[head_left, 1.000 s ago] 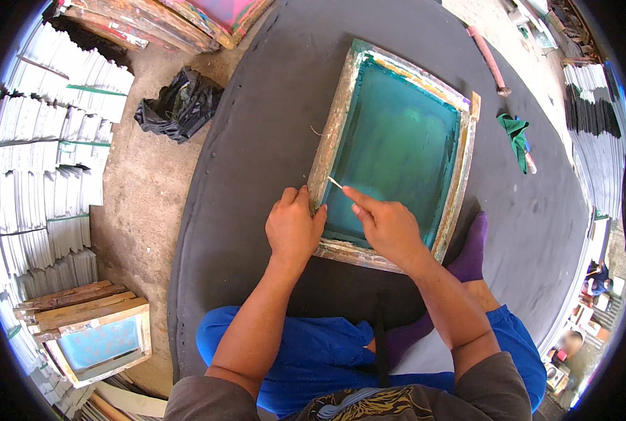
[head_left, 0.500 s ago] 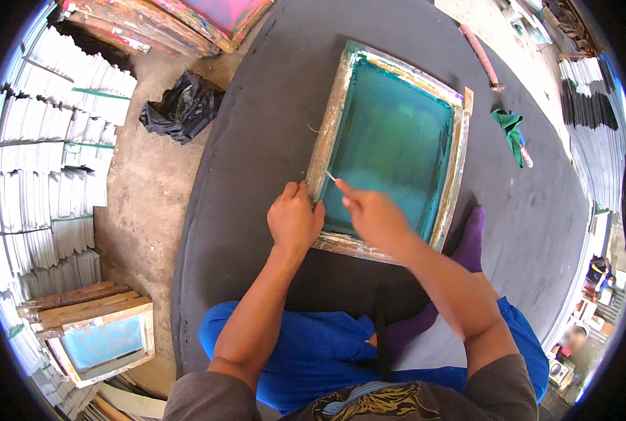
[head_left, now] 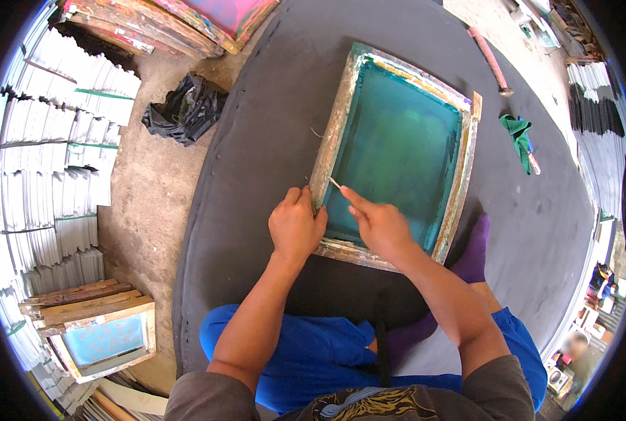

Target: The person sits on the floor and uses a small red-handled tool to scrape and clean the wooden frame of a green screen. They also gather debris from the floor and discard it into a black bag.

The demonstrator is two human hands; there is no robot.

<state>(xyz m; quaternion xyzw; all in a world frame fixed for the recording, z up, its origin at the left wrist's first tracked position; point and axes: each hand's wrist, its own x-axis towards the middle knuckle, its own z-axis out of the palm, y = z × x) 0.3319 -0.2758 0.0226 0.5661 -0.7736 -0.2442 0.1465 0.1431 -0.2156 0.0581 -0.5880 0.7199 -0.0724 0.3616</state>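
Note:
A wooden screen-printing frame (head_left: 337, 126) with teal-green mesh (head_left: 404, 151) lies before me on a dark padded surface. My left hand (head_left: 297, 226) is closed round the lower part of its left rail, thumb toward the inner edge. Above the mesh, my right hand (head_left: 385, 228) grips a thin pale tool (head_left: 335, 182), the index finger stretched along it. The tool's tip meets the inner edge of the left rail; its handle is hidden in my palm, so its exact kind does not show.
To the right lie a hammer (head_left: 492, 63) and a green cloth (head_left: 518, 137) beside a small tool. A black plastic bag (head_left: 187, 109) sits on the floor at left, near stacked white sheets (head_left: 50, 168). Another small screen frame (head_left: 101, 342) leans lower left. My purple-socked foot (head_left: 473, 245) is near the frame.
The tool in my right hand has slid slightly down along the left rail's inner edge. My left hand keeps its hold on the frame. The whole view has shifted a little.

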